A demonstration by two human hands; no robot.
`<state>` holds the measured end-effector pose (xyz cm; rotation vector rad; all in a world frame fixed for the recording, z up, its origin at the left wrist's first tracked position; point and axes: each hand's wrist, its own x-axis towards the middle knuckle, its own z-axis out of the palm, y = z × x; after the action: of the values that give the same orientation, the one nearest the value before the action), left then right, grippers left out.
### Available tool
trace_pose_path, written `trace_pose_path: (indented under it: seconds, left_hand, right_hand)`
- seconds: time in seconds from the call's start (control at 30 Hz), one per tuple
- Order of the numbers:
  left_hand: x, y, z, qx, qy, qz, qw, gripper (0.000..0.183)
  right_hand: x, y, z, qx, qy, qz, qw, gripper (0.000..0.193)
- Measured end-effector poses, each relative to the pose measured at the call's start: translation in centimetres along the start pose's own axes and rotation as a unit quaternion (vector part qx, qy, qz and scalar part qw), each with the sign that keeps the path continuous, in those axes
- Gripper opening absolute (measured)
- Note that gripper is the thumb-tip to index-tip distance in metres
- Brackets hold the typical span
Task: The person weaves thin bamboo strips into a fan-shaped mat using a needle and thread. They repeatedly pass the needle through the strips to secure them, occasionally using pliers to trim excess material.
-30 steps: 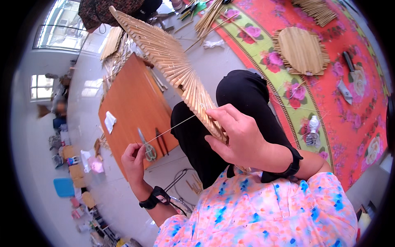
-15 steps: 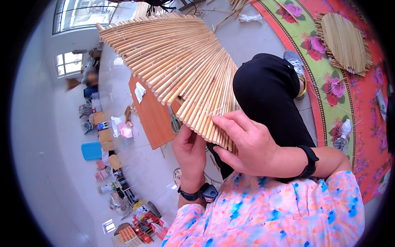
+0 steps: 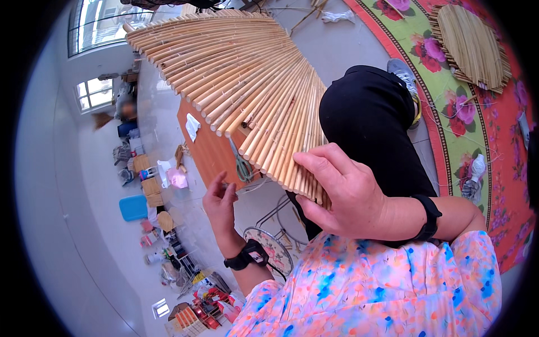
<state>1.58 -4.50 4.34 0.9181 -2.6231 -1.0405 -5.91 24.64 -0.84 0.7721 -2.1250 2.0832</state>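
A mat of pale, thin round sticks (image 3: 236,73), bound side by side with white thread, fans out across the middle of the view. My right hand (image 3: 351,191) grips its near corner, thumb beneath and fingers on top. Off the mat's lower left edge, my left hand (image 3: 222,210) is raised with its fingers drawn together. A thin white thread (image 3: 252,188) runs from the mat's edge toward those fingertips; their hold on it is hard to make out. Green-handled scissors (image 3: 242,167) lie on an orange-brown board (image 3: 208,149) behind the mat, partly covered by it.
A second, rounded stick mat (image 3: 469,48) lies on the flowered red and green cloth (image 3: 449,132) at right. Near it is a white bundle (image 3: 477,168). A round flowered stool (image 3: 269,250) stands below my left hand. Boxes and a blue lid (image 3: 133,208) line the left wall.
My left hand has come away from the mat's underside, moving left and slightly down. My right hand keeps its grip on the corner.
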Motion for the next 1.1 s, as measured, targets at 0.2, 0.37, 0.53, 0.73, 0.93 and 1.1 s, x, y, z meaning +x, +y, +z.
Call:
trace_pose_path:
  seconds: [0.2, 0.37, 0.53, 0.73, 0.93, 1.1]
  left_hand:
    - [-2.7, 6.0, 3.8, -0.163, 0.019, 0.082, 0.983, 0.035]
    - [-4.2, 8.2, 9.2, -0.218, -0.102, 0.093, 0.966, 0.032]
    - [-3.9, 6.4, 9.1, -0.238, -0.166, 0.098, 0.952, 0.026]
    - [-2.9, 5.7, 8.1, -0.313, -0.224, 0.140, 0.912, 0.007]
    - [-1.5, 5.4, 10.3, -0.433, -0.229, 0.202, 0.848, 0.020]
    - [-0.8, 7.0, 13.4, -0.623, -0.361, 0.157, 0.676, 0.032]
  right_hand:
    - [0.2, -0.5, 0.1, 0.000, 0.000, 0.013, 1.000, 0.054]
    - [0.2, 0.1, 0.5, -0.005, 0.011, 0.002, 1.000, 0.059]
    - [0.3, -0.1, 0.1, -0.001, 0.014, 0.009, 1.000, 0.054]
    - [0.2, -0.2, -0.5, -0.013, 0.014, 0.019, 1.000, 0.057]
    - [0.3, -1.6, -1.4, -0.060, -0.003, 0.059, 0.996, 0.047]
    - [0.8, -2.3, -2.1, -0.147, -0.025, 0.061, 0.987, 0.043]
